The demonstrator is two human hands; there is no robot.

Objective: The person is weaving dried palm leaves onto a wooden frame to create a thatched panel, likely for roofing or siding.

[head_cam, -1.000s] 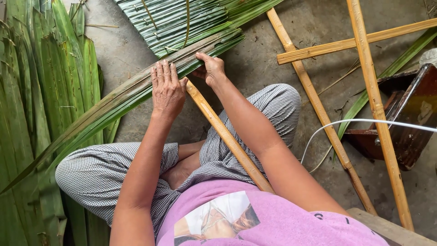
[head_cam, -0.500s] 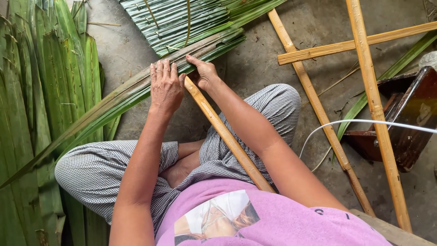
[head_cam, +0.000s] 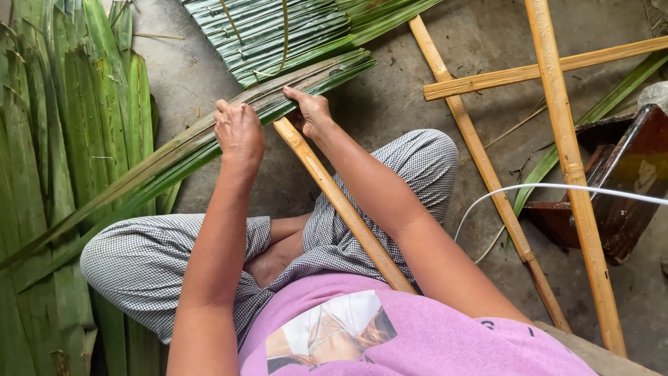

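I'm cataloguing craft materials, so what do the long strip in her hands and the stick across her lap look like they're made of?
The long strip looks like folded palm leaf: green, matte, with lengthwise ribs. Left hand and right hand both grip it. The stick looks like split bamboo: pale yellow, smooth, though it could be another cane.

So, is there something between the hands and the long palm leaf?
Nothing visible. The left hand and right hand both grip the long palm leaf directly. The bamboo stick lies under it, beside the right hand.
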